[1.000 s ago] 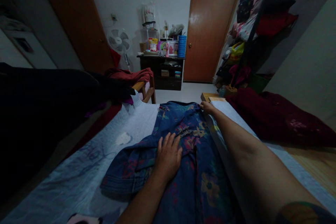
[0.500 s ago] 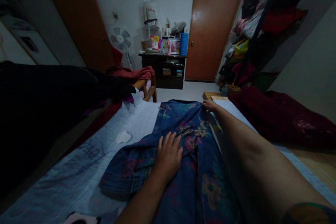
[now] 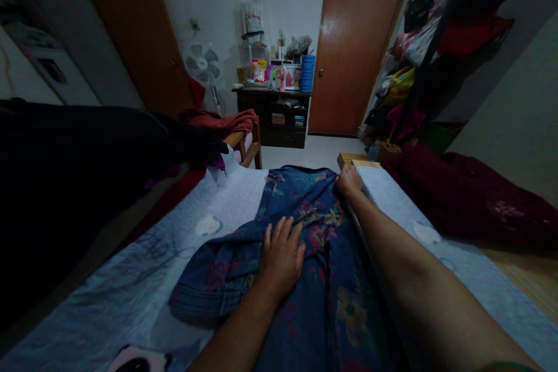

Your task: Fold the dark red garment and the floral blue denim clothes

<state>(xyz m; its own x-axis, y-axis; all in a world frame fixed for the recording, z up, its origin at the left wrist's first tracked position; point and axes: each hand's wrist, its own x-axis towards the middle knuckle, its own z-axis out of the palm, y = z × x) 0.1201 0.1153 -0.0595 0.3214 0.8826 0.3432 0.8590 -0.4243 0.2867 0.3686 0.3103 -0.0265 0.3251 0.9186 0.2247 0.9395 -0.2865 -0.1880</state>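
A dark blue garment (image 3: 291, 192) with a print of red and yellow flowers lies spread on the bed. It looks like denim, and its exact kind is unclear. One part of it, with rows of stitching along the end, is folded out to the left. My left hand (image 3: 282, 258) rests flat on the middle of the garment, fingers extended and slightly apart. At the far right corner, my right hand (image 3: 349, 181) is closed on the garment's edge, and my right forearm stretches along its right side.
A pale blue sheet (image 3: 131, 285) covers the bed. Dark clothing (image 3: 87, 168) is heaped at left, and a maroon bundle (image 3: 462, 197) lies at right. A phone-like item (image 3: 146, 358) is at the near edge. Beyond stand a fan (image 3: 203, 64) and a dark cabinet (image 3: 270, 136).
My right hand has closed more tightly into a fist at the garment's far right corner, and my right forearm has shifted slightly. My left hand stays flat on the cloth.
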